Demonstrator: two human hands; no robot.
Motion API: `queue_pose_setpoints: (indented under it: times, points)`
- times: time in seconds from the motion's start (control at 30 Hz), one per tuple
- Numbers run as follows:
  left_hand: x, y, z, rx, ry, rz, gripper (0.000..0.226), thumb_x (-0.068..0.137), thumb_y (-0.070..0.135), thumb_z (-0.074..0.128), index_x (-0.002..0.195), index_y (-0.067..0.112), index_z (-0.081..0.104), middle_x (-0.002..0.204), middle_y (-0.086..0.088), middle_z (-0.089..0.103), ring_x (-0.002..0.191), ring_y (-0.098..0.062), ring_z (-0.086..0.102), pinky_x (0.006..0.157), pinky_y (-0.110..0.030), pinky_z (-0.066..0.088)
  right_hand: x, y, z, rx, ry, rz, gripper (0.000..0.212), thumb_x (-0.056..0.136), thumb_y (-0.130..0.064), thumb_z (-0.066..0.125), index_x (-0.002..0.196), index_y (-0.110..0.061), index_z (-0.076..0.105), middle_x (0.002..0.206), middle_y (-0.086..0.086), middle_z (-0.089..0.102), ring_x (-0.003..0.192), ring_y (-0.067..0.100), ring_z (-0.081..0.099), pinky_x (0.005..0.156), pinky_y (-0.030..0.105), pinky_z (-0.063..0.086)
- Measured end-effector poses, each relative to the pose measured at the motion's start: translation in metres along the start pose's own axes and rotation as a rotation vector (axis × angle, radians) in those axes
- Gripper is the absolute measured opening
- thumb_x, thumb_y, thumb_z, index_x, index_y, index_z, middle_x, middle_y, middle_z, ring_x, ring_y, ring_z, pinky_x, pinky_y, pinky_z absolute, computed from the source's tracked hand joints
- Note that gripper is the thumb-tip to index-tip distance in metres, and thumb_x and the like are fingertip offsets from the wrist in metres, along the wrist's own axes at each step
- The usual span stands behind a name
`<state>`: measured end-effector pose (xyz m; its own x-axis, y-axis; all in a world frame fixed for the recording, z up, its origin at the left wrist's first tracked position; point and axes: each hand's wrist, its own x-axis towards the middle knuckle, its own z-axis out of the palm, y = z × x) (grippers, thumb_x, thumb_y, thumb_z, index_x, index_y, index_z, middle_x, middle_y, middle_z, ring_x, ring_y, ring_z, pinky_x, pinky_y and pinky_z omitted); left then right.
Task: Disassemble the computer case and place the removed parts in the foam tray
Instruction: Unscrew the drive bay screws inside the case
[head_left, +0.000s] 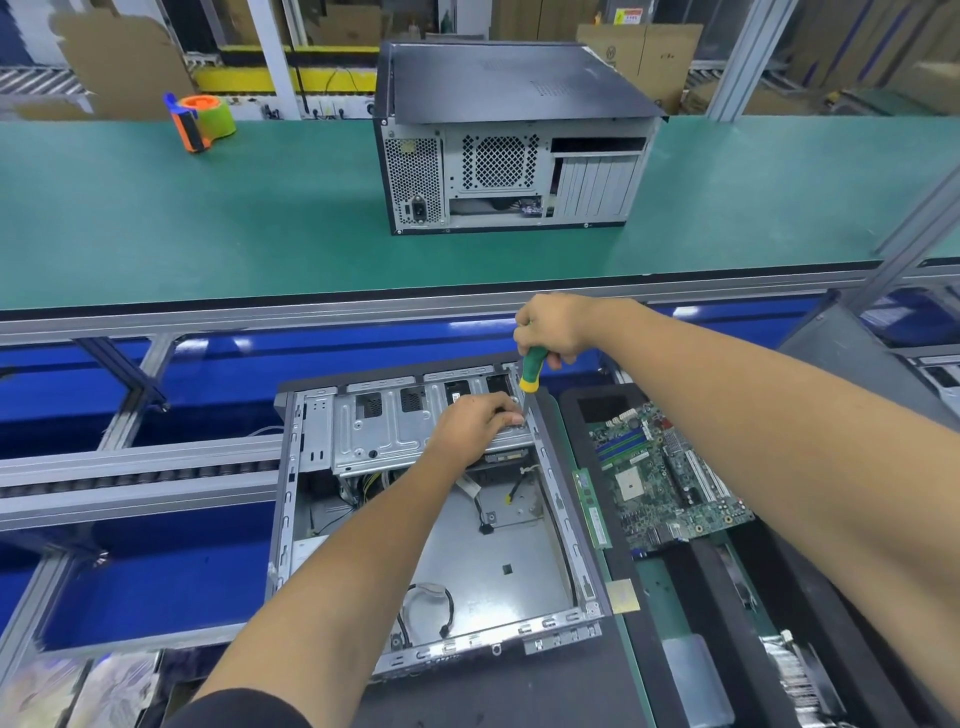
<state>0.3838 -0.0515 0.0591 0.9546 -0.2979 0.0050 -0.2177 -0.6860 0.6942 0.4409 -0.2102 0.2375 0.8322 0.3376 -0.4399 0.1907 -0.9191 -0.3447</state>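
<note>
- We were mid-teardown on the open computer case (431, 525), which lay on its side near us, just left of the foam tray (670, 670).
- Right hand (558, 327) was wrapped around the green-and-yellow screwdriver (532, 371), tip pointed down at the far right corner of the metal drive cage (400, 426).
- Left hand (475, 423) rested on that cage with fingers curled in toward the screwdriver tip. It looked like it was pinching or steadying the screw there, but we couldn't tell for sure, too small to see.
- So our guess at the step: backing out a cage screw. Next move would call for keeping the driver straight on the head and catching the screw so it didn't drop into the case.
- Inside the case: bare floor panel, a few loose cables (431, 608), and the cage at the far end.
- The tray already held the motherboard (670, 478) in its far pocket, with a RAM stick (592, 509) along its left edge. Nearer pockets had something silvery we couldn't make out.
- Far off on the green belt sat a second case (511, 140), closed up, and a tape dispenser (200, 122) to the far left.
</note>
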Motion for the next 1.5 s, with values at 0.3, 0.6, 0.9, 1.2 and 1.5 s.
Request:
queue_pose_setpoints:
  times: [0.3,0.6,0.9,1.2,1.5]
  points:
    - [0.000,0.000,0.000,0.034,0.005,0.015,0.021,0.099,0.042,0.063,0.104,0.026,0.074,0.098,0.010,0.075,0.082,-0.011,0.063,0.073,-0.032,0.053,0.005,-0.003,0.001,-0.024,-0.028,0.024,0.017,0.098,-0.020,0.050,0.088,-0.009,0.059,0.075,0.018,0.070,0.052,0.024,0.057,0.059,0.033,0.048]
    - [0.000,0.001,0.001,0.033,0.024,0.014,0.017,0.098,0.041,0.065,0.100,0.027,0.073,0.073,0.025,0.062,0.067,0.003,0.053,0.061,-0.025,0.038,0.002,-0.023,-0.006,-0.141,-0.188,0.042,0.023,0.097,-0.009,0.056,0.079,-0.013,0.042,0.078,0.018,0.058,0.066,0.029,0.051,0.056,0.033,0.036]
    - [0.000,0.001,0.000,0.042,0.003,0.014,0.020,0.098,0.042,0.064,0.103,0.025,0.074,0.080,0.025,0.066,0.079,-0.005,0.062,0.065,-0.025,0.043,0.004,-0.037,0.002,-0.201,-0.025,0.141,0.019,0.100,-0.014,0.051,0.086,-0.009,0.061,0.065,0.007,0.063,0.044,0.017,0.052,0.049,0.027,0.039]
    - [0.001,0.002,0.001,0.133,0.001,0.040,0.027,0.100,0.047,0.060,0.113,0.027,0.071,0.119,0.012,0.073,0.108,-0.014,0.066,0.090,-0.035,0.053,0.015,-0.024,0.005,0.083,0.155,0.262,0.021,0.097,-0.023,0.059,0.078,-0.016,0.055,0.079,0.005,0.060,0.069,0.024,0.058,0.064,0.030,0.047]
    - [0.003,0.001,0.002,0.164,0.006,0.037,0.024,0.099,0.047,0.060,0.107,0.027,0.070,0.104,0.011,0.074,0.099,-0.015,0.066,0.077,-0.032,0.050,0.009,-0.053,0.000,-0.251,-0.128,0.166,0.015,0.098,-0.016,0.056,0.096,-0.002,0.060,0.075,0.014,0.064,0.058,0.029,0.057,0.065,0.033,0.050]
